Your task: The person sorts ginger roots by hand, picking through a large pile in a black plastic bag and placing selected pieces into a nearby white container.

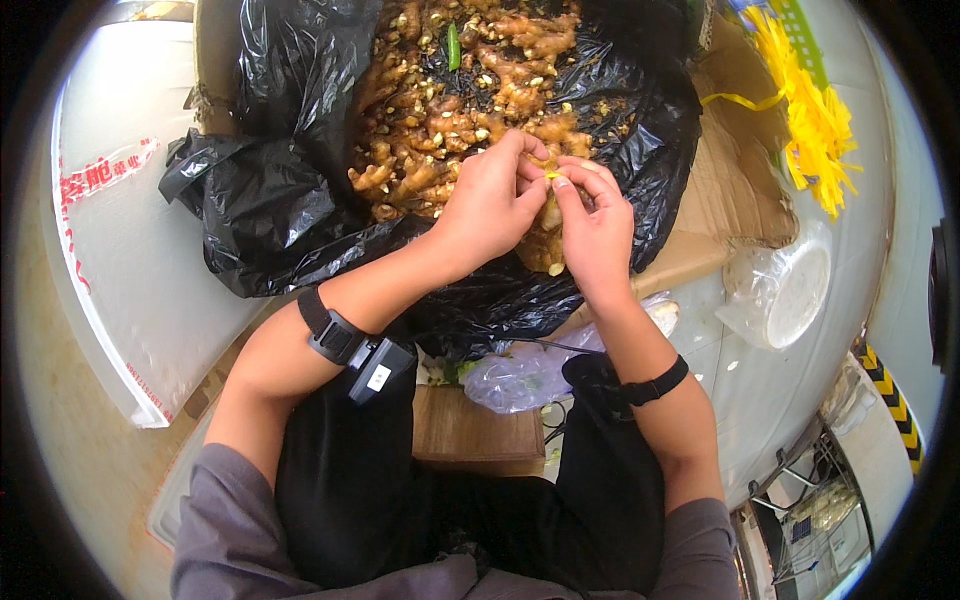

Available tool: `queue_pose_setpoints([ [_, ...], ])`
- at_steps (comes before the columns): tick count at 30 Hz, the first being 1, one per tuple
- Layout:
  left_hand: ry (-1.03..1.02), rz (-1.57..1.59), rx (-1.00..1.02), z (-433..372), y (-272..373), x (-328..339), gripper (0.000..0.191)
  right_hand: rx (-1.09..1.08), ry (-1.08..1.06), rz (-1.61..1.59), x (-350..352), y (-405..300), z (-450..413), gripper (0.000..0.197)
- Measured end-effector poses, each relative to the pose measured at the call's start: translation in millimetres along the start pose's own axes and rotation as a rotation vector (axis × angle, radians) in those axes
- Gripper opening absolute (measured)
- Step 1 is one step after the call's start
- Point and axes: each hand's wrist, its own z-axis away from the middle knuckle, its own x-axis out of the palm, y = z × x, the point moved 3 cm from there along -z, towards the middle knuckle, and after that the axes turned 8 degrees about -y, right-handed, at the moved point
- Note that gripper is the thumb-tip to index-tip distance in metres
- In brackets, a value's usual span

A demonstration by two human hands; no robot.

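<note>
My left hand [491, 199] and my right hand [604, 240] meet over a piece of ginger root [541, 251]. Between their fingertips is a thin yellow strip [553, 175], pinched from both sides. It lies across the ginger, though my fingers hide how far around it goes. Beyond my hands, many knobbly ginger roots [420, 169] with pale cut ends rest on a black plastic bag [300, 202]. A single green chilli pepper [454, 46] lies among them.
A cardboard box [720, 195] surrounds the black bag. A bunch of yellow strips [821, 142] hangs at right by a green plastic basket [801, 37]. White foam panel [142, 225] bearing writing stands left. Nearer are a purple-tinted plastic bag [517, 379], a wooden stool [478, 424] and a plastic-wrapped white tub [799, 289].
</note>
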Motion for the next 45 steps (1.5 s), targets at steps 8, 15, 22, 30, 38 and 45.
queue_pose_setpoints([
  [8,-0.058,-0.039,0.033,2.5,2.1,-3.1,0.013,0.156,-0.148,-0.227,-9.1,13.6,-3.2,0.013],
  [15,-0.181,0.215,-0.183,-1.4,-10.7,-0.7,0.009,0.278,-0.221,-0.501,-12.9,20.3,-5.7,0.01],
  [22,-0.192,-0.051,-0.111,1.2,-11.8,-2.4,0.014,0.269,-0.212,-0.157,-16.0,11.3,-4.9,0.013],
  [30,-0.263,0.158,-0.223,2.9,-9.1,-1.2,0.013,0.246,-0.16,-0.019,-16.7,-0.2,-2.3,0.015],
  [38,-0.367,0.719,-0.439,0.8,-21.5,1.7,0.011,0.079,-0.122,0.083,-17.7,2.0,1.6,0.014],
  [45,-0.325,0.76,-0.519,0.2,-14.3,-6.2,0.012,-0.419,-0.043,0.36,-22.7,-16.6,0.1,0.018],
])
